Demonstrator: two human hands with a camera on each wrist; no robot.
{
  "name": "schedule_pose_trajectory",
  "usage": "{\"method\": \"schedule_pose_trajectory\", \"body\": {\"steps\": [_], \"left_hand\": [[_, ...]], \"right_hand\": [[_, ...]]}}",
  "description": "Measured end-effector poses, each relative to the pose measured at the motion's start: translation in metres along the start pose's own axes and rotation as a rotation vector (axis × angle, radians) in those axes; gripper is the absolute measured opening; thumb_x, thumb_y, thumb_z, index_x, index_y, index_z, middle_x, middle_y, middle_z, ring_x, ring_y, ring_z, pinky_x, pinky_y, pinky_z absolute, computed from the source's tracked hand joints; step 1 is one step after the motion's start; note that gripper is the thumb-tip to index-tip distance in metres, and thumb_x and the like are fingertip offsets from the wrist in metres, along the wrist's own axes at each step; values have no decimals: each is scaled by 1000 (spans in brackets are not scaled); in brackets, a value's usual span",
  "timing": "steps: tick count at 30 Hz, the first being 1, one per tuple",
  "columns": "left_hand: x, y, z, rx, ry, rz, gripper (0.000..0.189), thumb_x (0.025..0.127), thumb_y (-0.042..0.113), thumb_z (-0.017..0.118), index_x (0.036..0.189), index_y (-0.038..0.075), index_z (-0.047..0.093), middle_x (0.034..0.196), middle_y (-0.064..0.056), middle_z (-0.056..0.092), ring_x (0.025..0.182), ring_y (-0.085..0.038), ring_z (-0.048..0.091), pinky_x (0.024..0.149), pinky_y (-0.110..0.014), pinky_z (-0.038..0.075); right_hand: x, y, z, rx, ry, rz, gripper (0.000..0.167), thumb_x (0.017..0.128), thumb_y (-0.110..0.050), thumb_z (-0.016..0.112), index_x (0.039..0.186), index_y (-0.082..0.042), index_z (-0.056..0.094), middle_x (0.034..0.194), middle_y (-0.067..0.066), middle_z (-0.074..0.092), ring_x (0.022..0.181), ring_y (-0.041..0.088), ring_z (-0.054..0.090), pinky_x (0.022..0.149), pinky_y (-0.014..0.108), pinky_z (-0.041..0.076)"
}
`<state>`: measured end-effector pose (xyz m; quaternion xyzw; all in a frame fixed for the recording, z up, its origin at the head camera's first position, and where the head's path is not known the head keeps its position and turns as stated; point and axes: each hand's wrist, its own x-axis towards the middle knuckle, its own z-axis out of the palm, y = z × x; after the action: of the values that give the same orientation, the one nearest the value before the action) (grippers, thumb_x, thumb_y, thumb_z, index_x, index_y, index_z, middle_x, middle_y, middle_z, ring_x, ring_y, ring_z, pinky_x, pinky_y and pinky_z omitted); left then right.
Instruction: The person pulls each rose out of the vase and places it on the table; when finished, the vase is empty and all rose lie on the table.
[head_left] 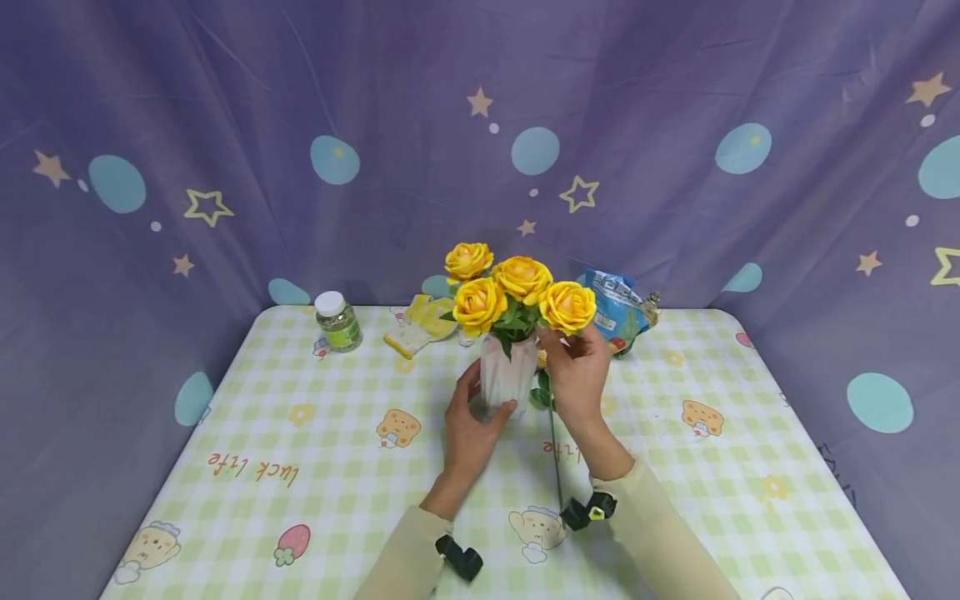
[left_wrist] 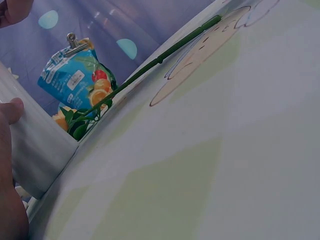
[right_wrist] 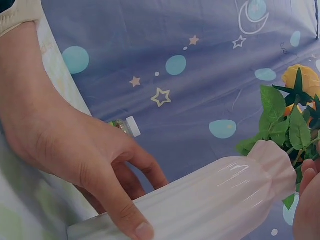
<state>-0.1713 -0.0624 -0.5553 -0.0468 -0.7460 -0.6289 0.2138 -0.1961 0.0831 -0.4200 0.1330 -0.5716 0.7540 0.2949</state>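
Observation:
A white fluted vase [head_left: 504, 379] stands upright on the table, with several yellow roses [head_left: 522, 279] in its mouth. My left hand [head_left: 469, 437] holds it low down, thumb in front and fingers round the left side, as the right wrist view also shows. At the rim, my right hand [head_left: 579, 379] pinches just under the rightmost rose [head_left: 567, 307]; its fingertips partly hide the stem. Another rose lies on the table to the right of the vase, its green stem [left_wrist: 160, 60] pointing toward me and its bloom [left_wrist: 61, 121] mostly hidden.
Behind the right hand is a blue pouch [head_left: 618, 308] with a metal clip [left_wrist: 75, 44] on top. A white-lidded jar [head_left: 339, 323] stands at the back left, near a yellow-and-white glove [head_left: 427, 323]. A purple curtain [head_left: 420, 108] borders the checked tablecloth [head_left: 337, 517].

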Motion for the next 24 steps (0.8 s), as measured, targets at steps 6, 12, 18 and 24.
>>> {"method": "schedule_pose_trajectory", "body": {"steps": [6,12,18,24], "left_hand": [[0,0,0,-4,2,15,78,91,18,95,159,18,57,153,-6,66,133,-32,67,113,-61,52],[0,0,-1,4,-2,8,79,90,18,95,160,18,57,153,-5,66,132,-32,67,113,-61,51],[0,2,-1,12,-4,-1,81,89,18,96,160,18,57,153,-6,66,132,-33,67,113,-61,51],[1,2,0,27,0,26,80,90,15,95,160,14,56,153,-9,66,132,-33,67,112,-60,53]], "right_hand": [[4,-4,-1,-6,-10,-22,25,97,9,73,114,-9,77,90,-5,71,49,5,45,45,21,39],[7,-8,-2,-23,-15,-71,26,99,10,72,115,-10,78,93,-6,75,49,9,46,47,22,42],[10,-14,-3,-3,-8,-96,29,100,7,72,111,-19,78,87,-10,75,53,6,54,49,23,44],[13,-19,-3,37,-4,-122,26,100,4,74,112,-19,79,92,-9,81,63,4,67,50,21,47]]}}
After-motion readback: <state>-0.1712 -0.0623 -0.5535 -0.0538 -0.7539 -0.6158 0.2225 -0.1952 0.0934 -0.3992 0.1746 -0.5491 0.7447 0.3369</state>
